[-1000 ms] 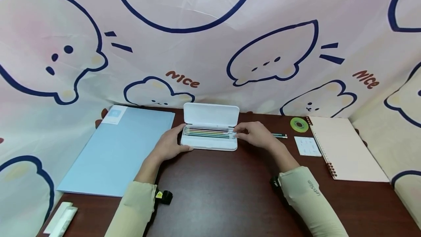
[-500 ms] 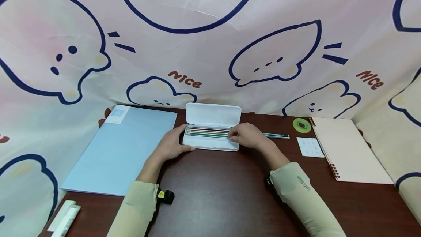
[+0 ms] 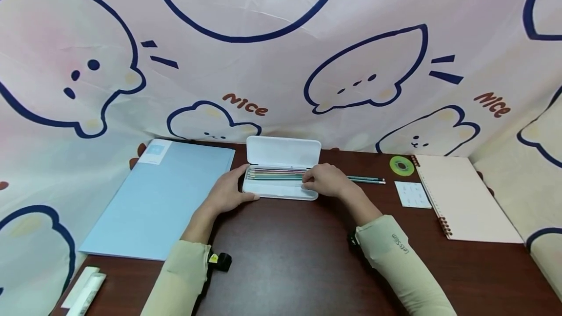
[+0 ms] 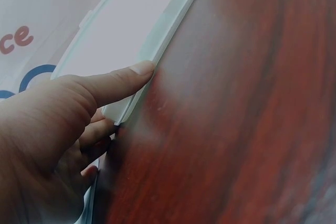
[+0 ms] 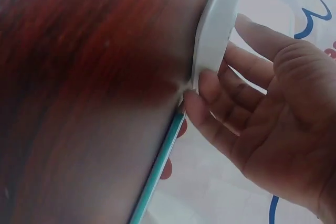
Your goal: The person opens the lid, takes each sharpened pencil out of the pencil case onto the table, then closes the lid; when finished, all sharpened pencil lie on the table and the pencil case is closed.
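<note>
An open white pencil case (image 3: pixel 281 191) lies near the back of the table, its lid (image 3: pixel 283 152) standing up. Inside it, several slim pencils (image 3: pixel 274 176) lie side by side. My left hand (image 3: pixel 227 192) grips the case's left end; in the left wrist view the thumb (image 4: pixel 123 83) lies on the front rim and the fingers are behind. My right hand (image 3: pixel 327 180) reaches over the right end, its bent fingers at the pencils. The case wall hides some fingertips in the right wrist view, so I cannot tell whether they pinch a pencil. Green pencils (image 3: pixel 368 180) stick out to the right of that hand.
A blue folder (image 3: pixel 162 199) lies at the left, with white slim packages (image 3: pixel 85 289) in front of it. At the right are a green tape roll (image 3: pixel 401 165), a small white card (image 3: pixel 412 194) and a spiral notebook (image 3: pixel 470 199). A printed cloth hangs behind.
My right hand has moved left from the case's right edge to further over the pencils, uncovering more of the green pencils at the right. My left hand has kept its grip.
</note>
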### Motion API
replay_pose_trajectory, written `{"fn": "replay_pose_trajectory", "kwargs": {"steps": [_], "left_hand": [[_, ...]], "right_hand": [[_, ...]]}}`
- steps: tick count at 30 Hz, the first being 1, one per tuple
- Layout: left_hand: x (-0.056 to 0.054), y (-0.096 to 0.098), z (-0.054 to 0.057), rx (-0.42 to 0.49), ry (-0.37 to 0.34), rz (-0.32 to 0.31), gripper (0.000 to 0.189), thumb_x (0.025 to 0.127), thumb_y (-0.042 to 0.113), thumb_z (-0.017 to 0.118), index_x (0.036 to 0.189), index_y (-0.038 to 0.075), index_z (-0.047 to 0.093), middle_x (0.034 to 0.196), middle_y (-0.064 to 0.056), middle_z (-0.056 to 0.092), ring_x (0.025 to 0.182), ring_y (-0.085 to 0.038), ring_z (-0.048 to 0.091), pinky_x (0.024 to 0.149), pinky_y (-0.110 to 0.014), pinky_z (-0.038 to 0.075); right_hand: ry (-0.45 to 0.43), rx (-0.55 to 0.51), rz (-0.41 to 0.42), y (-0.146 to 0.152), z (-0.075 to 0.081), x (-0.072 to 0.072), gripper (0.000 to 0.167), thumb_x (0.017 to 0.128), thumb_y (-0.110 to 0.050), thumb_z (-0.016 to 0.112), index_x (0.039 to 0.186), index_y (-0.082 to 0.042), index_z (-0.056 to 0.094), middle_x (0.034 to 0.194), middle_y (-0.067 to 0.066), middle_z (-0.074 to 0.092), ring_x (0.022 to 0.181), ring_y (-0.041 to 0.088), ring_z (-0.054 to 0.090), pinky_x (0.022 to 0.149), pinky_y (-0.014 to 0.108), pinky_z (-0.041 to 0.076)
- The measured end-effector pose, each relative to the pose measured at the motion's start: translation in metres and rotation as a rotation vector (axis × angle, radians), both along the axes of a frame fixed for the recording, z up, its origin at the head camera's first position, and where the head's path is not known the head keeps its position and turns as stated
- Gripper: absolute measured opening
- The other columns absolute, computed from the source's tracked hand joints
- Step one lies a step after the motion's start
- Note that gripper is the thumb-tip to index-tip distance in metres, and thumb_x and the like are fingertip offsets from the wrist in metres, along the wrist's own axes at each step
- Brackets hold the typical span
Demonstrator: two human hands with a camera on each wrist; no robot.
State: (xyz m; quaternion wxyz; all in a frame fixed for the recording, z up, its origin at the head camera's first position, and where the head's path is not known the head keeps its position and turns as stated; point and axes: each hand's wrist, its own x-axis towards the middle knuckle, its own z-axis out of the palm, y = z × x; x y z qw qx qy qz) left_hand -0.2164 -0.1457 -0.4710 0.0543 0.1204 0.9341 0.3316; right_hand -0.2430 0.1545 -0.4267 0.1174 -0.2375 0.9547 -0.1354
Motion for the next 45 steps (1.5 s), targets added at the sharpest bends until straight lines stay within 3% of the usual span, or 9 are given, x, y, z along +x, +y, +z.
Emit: {"fn": "replay_pose_trajectory", "kwargs": {"steps": [9,14,21,27,35,45], "left_hand": [[-0.001,0.001,0.002,-0.002,-0.001,0.005,0.094,0.080,0.035,0.086,0.158,0.016,0.037,0.152,-0.011,0.051,0.139,-0.035,0.048,0.114,-0.055,0.039],[-0.002,0.002,0.002,-0.008,0.008,-0.007,0.094,0.081,0.036,0.086,0.158,0.015,0.037,0.152,-0.011,0.051,0.138,-0.035,0.049,0.114,-0.055,0.040],[-0.001,0.001,0.004,-0.004,0.010,-0.004,0.094,0.080,0.036,0.086,0.157,0.015,0.037,0.151,-0.011,0.052,0.139,-0.035,0.049,0.114,-0.055,0.039],[0.000,-0.001,0.003,-0.014,0.003,-0.004,0.094,0.081,0.036,0.085,0.158,0.014,0.036,0.153,-0.012,0.050,0.140,-0.037,0.047,0.115,-0.055,0.039],[0.001,-0.001,0.001,-0.004,-0.008,-0.002,0.094,0.081,0.035,0.086,0.158,0.014,0.036,0.153,-0.012,0.050,0.140,-0.036,0.047,0.115,-0.056,0.039],[0.001,-0.001,0.001,-0.005,0.002,0.000,0.094,0.080,0.036,0.086,0.157,0.015,0.037,0.151,-0.011,0.053,0.138,-0.035,0.050,0.113,-0.055,0.040]], "right_hand": [[-0.021,0.029,-0.036,-0.004,0.001,0.000,0.015,0.096,-0.032,0.070,0.088,-0.020,0.073,0.082,-0.005,0.069,0.070,0.012,0.056,0.065,0.029,0.046],[-0.022,0.034,-0.055,-0.002,0.001,-0.002,0.018,0.096,-0.032,0.070,0.084,-0.018,0.067,0.078,-0.004,0.064,0.067,0.013,0.055,0.062,0.028,0.043],[-0.004,-0.019,-0.040,0.003,-0.001,-0.003,0.015,0.097,-0.030,0.070,0.086,-0.019,0.069,0.080,-0.004,0.066,0.069,0.013,0.054,0.066,0.028,0.044],[0.018,-0.070,-0.005,0.007,-0.001,-0.002,0.014,0.098,-0.028,0.068,0.097,-0.020,0.079,0.090,-0.006,0.075,0.078,0.012,0.058,0.074,0.031,0.048],[-0.003,-0.093,-0.021,0.011,-0.003,-0.002,0.022,0.098,-0.031,0.068,0.111,-0.018,0.081,0.108,-0.001,0.078,0.089,0.013,0.064,0.082,0.034,0.053],[0.004,-0.214,-0.052,0.026,-0.001,0.000,0.021,0.095,-0.030,0.071,0.110,-0.020,0.081,0.111,0.002,0.078,0.098,0.015,0.069,0.083,0.036,0.055]]}}
